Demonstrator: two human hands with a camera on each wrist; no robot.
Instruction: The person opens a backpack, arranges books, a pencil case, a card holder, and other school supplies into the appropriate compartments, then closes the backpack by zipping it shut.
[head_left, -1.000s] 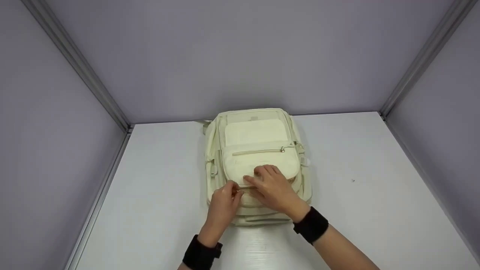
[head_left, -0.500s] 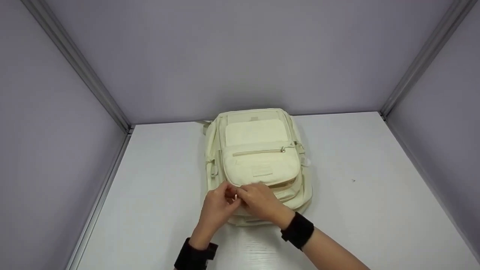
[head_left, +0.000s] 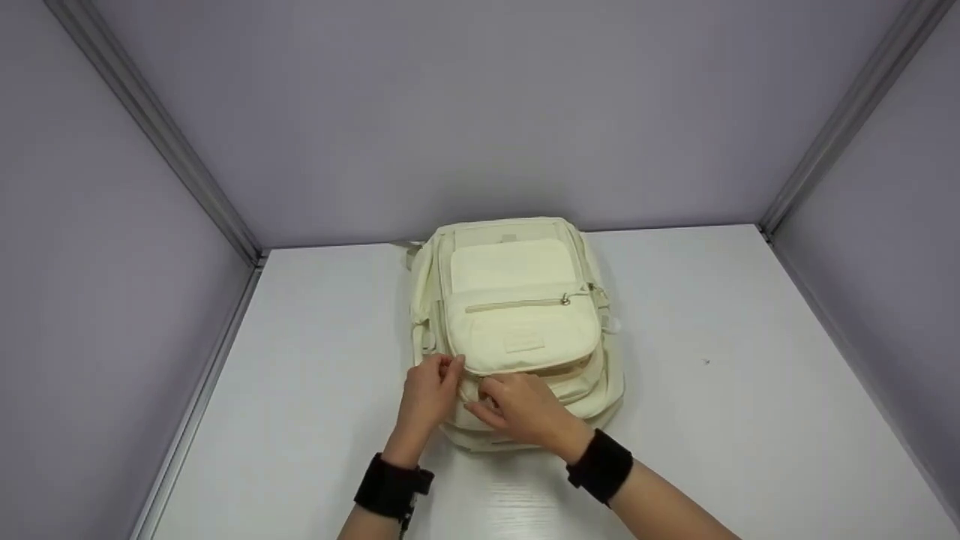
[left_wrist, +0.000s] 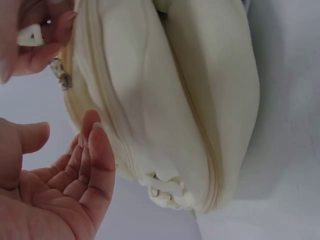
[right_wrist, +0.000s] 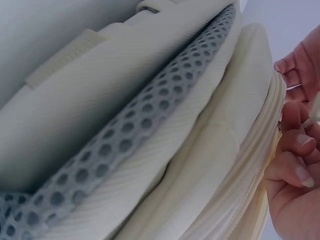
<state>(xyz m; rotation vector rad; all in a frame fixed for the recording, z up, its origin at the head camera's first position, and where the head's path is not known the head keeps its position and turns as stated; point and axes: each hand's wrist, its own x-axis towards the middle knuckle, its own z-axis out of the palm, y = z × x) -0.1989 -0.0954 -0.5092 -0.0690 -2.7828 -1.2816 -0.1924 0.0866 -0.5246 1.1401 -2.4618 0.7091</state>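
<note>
A cream backpack [head_left: 514, 266] lies on the table, front pocket up. The pocket's zipper gapes along its lower right edge [head_left: 574, 367]. My right hand [head_left: 529, 409] is at the pocket's bottom edge, its fingers curled. In the left wrist view, that hand [left_wrist: 37, 55] pinches a white zipper pull [left_wrist: 31, 36] near a metal zipper slider [left_wrist: 61, 75]. My left hand [head_left: 427, 394] is at the pocket's lower left corner. Its fingers [left_wrist: 100, 160] are loosely bent against the fabric edge, thumb apart, with nothing held. The right wrist view shows both hands beside the bag's layered zipper edges [right_wrist: 260, 135].
The white table [head_left: 315, 337] is bounded by grey panels [head_left: 480, 112] at the back and sides. A tiny speck [head_left: 706, 361] lies right of the bag. Another metal zipper pull [head_left: 565, 299] sits on the upper pocket. Grey mesh [right_wrist: 125, 127] shows along the bag's side.
My right hand came down from above the front pocket to its bottom edge, meeting the left hand. Since then the left hand has moved slightly up and left, apart from the right.
</note>
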